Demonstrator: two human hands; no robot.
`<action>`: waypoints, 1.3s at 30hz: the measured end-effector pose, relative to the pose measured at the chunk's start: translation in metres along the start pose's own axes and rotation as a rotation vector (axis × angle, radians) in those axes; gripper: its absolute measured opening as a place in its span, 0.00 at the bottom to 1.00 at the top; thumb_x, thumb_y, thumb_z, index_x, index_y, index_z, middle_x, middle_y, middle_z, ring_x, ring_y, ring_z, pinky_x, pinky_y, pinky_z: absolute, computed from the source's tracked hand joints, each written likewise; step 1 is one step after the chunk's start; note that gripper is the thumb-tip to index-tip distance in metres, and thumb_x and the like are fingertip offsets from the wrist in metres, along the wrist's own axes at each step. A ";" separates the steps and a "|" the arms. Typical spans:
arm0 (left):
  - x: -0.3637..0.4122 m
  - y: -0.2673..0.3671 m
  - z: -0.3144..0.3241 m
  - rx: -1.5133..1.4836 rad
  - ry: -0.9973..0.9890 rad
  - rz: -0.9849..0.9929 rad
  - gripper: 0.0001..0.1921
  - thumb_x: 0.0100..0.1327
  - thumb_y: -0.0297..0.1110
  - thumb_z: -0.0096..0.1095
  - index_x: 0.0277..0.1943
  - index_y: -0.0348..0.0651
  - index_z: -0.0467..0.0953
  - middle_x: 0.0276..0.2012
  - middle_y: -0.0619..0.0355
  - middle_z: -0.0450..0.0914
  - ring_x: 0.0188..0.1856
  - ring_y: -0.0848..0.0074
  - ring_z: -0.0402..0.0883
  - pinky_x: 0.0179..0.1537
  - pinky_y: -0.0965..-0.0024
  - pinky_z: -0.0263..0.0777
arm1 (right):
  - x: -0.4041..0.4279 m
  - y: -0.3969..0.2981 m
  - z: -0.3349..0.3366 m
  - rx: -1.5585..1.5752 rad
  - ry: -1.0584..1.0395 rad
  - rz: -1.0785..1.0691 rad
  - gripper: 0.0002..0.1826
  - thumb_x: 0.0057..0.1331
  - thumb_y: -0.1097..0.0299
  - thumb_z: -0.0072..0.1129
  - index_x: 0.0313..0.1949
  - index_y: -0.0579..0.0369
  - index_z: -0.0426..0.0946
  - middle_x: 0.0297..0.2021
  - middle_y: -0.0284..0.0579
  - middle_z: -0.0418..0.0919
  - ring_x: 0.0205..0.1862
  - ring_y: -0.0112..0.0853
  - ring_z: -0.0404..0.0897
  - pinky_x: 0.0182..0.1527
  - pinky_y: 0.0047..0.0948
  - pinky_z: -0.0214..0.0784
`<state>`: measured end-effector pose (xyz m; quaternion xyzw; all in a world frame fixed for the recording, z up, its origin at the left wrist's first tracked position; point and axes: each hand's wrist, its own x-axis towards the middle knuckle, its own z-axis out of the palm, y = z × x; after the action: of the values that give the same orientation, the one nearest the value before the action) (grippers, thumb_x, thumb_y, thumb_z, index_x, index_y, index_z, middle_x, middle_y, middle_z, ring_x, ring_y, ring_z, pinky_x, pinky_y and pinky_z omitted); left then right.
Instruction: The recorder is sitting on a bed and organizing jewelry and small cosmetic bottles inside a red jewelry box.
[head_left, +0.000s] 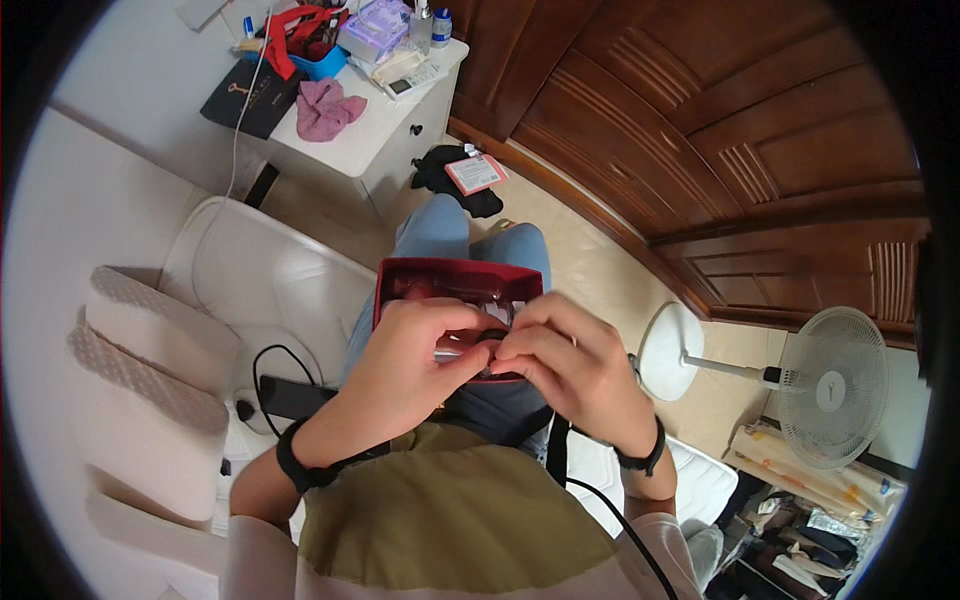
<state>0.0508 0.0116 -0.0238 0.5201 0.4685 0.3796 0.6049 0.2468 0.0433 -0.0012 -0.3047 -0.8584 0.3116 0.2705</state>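
Observation:
A dark red open-topped box (459, 268) rests on the person's lap, with pale and clear small items inside it, partly hidden by the hands. Above the box, my left hand (431, 352) pinches a small black object (493, 335) between thumb and fingers. My right hand (562, 356) meets it from the other side, its fingertips bunched at the same object. Fingers cover much of the object, so its kind cannot be told. Both wrists wear black bands.
A white cabinet (356, 154) holds a pink cloth (326, 110), a black box (251, 97) and a remote control (416, 81). A smartphone (292, 397) lies on the bed at left. A standing fan (831, 390) is at right. Dark clothing (439, 169) lies on the floor.

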 end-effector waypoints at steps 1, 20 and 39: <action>0.000 0.004 0.000 -0.014 0.008 0.001 0.09 0.61 0.19 0.63 0.43 0.25 0.79 0.39 0.48 0.84 0.40 0.69 0.87 0.43 0.71 0.82 | 0.003 0.002 -0.003 -0.004 -0.016 0.000 0.07 0.57 0.77 0.65 0.35 0.57 0.78 0.37 0.41 0.74 0.35 0.36 0.80 0.34 0.34 0.75; -0.001 0.003 0.014 -0.216 0.148 0.056 0.08 0.64 0.22 0.63 0.44 0.30 0.81 0.37 0.54 0.84 0.34 0.78 0.82 0.34 0.76 0.81 | 0.001 -0.020 -0.003 -0.350 0.161 -0.198 0.14 0.45 0.75 0.71 0.32 0.61 0.79 0.39 0.44 0.79 0.41 0.42 0.78 0.40 0.37 0.73; -0.020 0.005 0.015 -0.676 0.128 -0.041 0.13 0.63 0.18 0.64 0.51 0.25 0.78 0.46 0.47 0.83 0.47 0.72 0.84 0.51 0.70 0.81 | 0.004 -0.020 -0.014 0.135 0.182 0.269 0.08 0.56 0.80 0.70 0.34 0.66 0.79 0.32 0.46 0.79 0.34 0.30 0.81 0.35 0.25 0.78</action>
<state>0.0596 -0.0107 -0.0155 0.2560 0.3636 0.5327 0.7200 0.2458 0.0386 0.0231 -0.4249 -0.7591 0.3728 0.3228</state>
